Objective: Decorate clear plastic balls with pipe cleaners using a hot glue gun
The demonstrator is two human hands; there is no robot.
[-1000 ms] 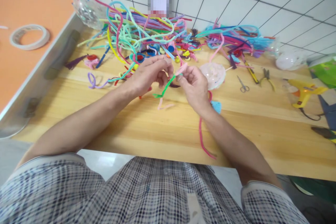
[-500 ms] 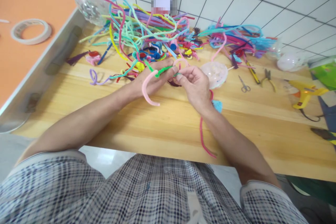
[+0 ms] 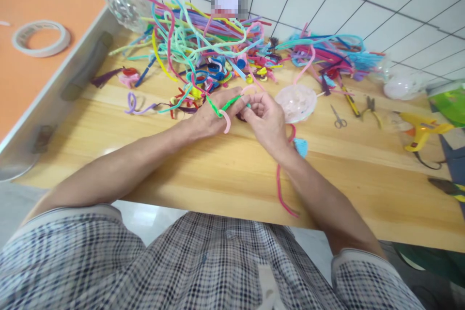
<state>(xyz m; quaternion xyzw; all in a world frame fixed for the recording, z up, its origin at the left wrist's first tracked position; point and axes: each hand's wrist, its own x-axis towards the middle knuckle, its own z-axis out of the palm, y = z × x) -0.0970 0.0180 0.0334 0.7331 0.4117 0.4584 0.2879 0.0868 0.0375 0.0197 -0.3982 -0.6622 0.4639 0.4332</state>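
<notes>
Over the middle of the wooden table, my left hand (image 3: 209,115) is closed around a piece made of fuzzy pipe cleaners. A green pipe cleaner (image 3: 229,103) lies bent across its fingers, and a pink pipe cleaner (image 3: 227,123) curls down from the green one. My right hand (image 3: 267,117) meets the left, thumb and fingertips pinched on the same piece. Most of the held part is hidden between the fingers. By my right wrist lie a blue tuft (image 3: 301,147) and a long red pipe cleaner (image 3: 279,186). A clear balloon (image 3: 296,102) sits just beyond the right hand.
A tangled heap of pipe cleaners (image 3: 196,34) lies along the tiled wall, with a second bundle (image 3: 327,51) to its right. Small scissors (image 3: 338,117), pliers (image 3: 371,109), a cutter (image 3: 349,99) and a yellow glue gun (image 3: 421,131) are at right. Tape (image 3: 41,38) lies far left.
The pink pipe cleaner's curl has swung right and now shows shorter. The green pipe cleaner has shifted slightly with it. Both hands stay together in nearly the same place.
</notes>
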